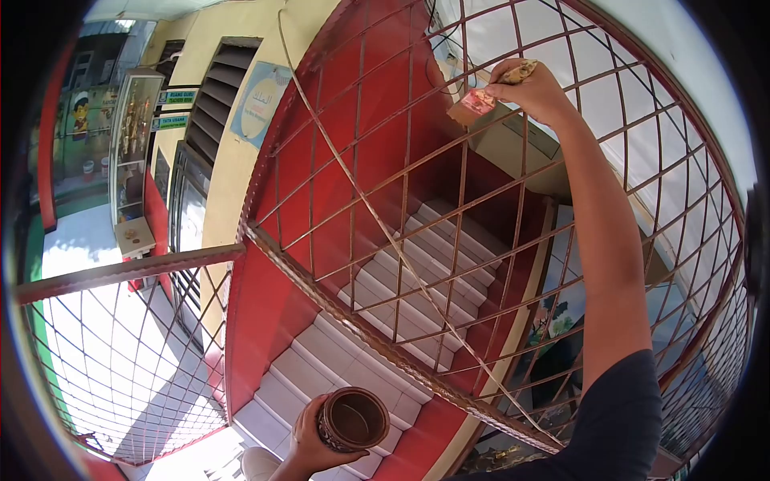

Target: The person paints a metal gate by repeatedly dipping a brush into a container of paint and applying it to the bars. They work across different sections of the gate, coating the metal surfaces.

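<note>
My right hand [539,94], at the end of a raised arm, grips a paintbrush [478,104] by its stained handle. The brush's bristles overlap the bars of a brown metal lattice [407,174] in this view. Low in the view, my left hand [309,439] is wrapped round a paint can [354,419] with brown paint inside. The can is tipped so that its open top faces me.
White tiled stairs [345,357] run behind the lattice beside a red wall [361,96]. A thin diagonal rod [377,210] crosses the lattice. At left are a railing [132,272], a glass cabinet [132,136] and louvred windows [220,100].
</note>
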`<action>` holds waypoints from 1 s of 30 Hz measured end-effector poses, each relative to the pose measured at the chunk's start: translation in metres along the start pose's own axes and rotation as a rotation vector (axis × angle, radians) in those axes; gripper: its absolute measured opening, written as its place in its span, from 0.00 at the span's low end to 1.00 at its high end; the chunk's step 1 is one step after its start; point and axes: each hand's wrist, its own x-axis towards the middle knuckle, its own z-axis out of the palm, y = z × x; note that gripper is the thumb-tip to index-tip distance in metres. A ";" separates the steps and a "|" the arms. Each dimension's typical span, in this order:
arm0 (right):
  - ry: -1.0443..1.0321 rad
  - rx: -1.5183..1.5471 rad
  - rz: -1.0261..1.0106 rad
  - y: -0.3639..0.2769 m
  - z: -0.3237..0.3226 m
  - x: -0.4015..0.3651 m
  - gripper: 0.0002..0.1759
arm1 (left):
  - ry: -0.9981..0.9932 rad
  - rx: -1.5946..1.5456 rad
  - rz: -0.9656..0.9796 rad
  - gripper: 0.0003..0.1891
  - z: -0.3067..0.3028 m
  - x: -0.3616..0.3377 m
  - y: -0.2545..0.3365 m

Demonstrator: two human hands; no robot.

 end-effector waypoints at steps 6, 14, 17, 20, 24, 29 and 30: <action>0.256 0.042 0.106 -0.008 -0.002 0.004 0.11 | 0.013 0.037 0.032 0.67 0.001 0.001 -0.008; 0.354 -0.290 -0.376 -0.021 0.019 0.000 0.09 | 0.012 0.028 0.023 0.65 0.002 -0.002 -0.010; 0.426 -0.395 -0.422 -0.016 0.034 0.005 0.07 | 0.022 0.063 0.054 0.66 0.003 -0.002 -0.009; 0.299 -0.322 -0.476 -0.025 0.073 -0.003 0.07 | 0.017 0.078 0.071 0.66 0.005 -0.003 -0.008; 0.473 -0.167 -0.088 -0.021 0.053 0.016 0.12 | 0.013 0.094 0.062 0.66 0.001 -0.004 -0.004; 0.800 -0.597 -0.381 -0.009 0.014 0.026 0.07 | 0.023 0.108 0.057 0.67 -0.003 -0.005 -0.006; 0.627 -0.652 -0.426 -0.010 0.023 0.023 0.06 | 0.025 0.115 0.065 0.67 -0.003 -0.005 -0.007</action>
